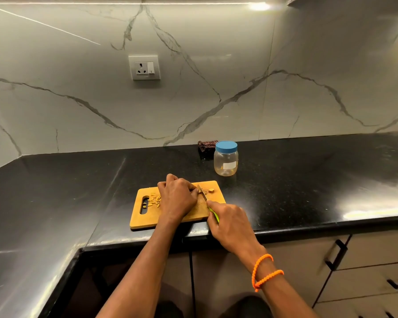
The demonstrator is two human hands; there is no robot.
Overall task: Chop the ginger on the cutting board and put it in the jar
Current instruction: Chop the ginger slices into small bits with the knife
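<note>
A wooden cutting board (pixel 193 214) lies near the front edge of the black tabletop (pixel 308 191), its handle slot toward the left. The left hand (pixel 177 197) rests on the middle of the board with its fingers curled down, pinning a piece of ginger (pixel 200 190) at the fingertips; most of that piece is hidden under the hand. The right hand (pixel 230 222) is wrapped around the green handle of a small knife (pixel 205 196), forefinger stretched along the top, and the blade runs up and away to meet the ginger just beside the left fingertips. Chopped bits (pixel 154 200) lie scattered on the left part of the board, close to the slot, and a few more pieces (pixel 210 190) sit on the far right corner beyond the blade. Behind the board, a little to the right and apart from it, stands the clear jar (pixel 226 160) — upright, its blue lid on, with a white label; something small and yellowish shows at the bottom, too small to tell. A dark crumpled cloth (pixel 206 146) lies just behind the jar against the marble wall, where a socket (pixel 144 67) is set. An orange beaded bracelet (pixel 263 271) circles the right wrist.
</note>
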